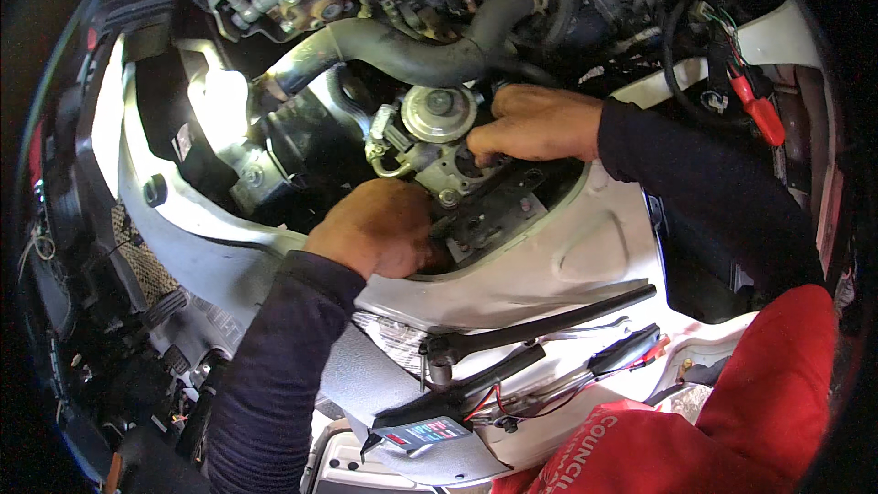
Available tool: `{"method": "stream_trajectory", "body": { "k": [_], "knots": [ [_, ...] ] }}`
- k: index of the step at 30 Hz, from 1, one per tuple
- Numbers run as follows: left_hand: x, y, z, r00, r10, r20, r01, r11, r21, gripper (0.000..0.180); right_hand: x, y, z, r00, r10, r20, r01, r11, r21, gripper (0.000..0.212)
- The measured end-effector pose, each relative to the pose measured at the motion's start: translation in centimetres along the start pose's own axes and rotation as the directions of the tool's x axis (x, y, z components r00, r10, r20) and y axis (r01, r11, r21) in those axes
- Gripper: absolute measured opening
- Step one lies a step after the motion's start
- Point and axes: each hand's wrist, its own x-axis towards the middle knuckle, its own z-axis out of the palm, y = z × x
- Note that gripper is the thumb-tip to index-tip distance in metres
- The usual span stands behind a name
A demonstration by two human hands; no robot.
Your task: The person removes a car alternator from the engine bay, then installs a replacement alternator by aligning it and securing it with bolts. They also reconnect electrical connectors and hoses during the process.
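Observation:
A round silver metal cap tops a cast metal housing with a small bracket and bolts, down in an engine bay. Just right of the cap is my right hand, its fingers curled in against the housing's side; whatever they grip is out of sight. My left hand reaches over the near white body edge, below and left of the housing. Its fingers are bent and point down into the gap by a dark metal bracket. What they hold, if anything, is hidden.
A thick black hose curves behind the housing. On the white ledge side lie a long-handled socket wrench, a black tool with red wires and a printed card. A red clamp hangs at right.

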Motion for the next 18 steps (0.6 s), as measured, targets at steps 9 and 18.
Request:
{"method": "stream_trajectory", "body": {
  "k": [9, 18],
  "knots": [
    [-2.5, -1.6, -0.1, 0.958, -0.081, -0.274, -0.053, 0.893, -0.447, 0.027, -1.3, -0.7, -0.2, 0.999, 0.039, 0.016, -0.041, 0.982, 0.183, 0.057],
    [-0.8, -1.6, 0.2, 0.998, 0.002, -0.057, -0.014, 0.977, -0.213, 0.035, -0.5, 0.5, 0.4, 0.993, -0.113, -0.017, 0.115, 0.987, 0.116, 0.037]
  ]
}}
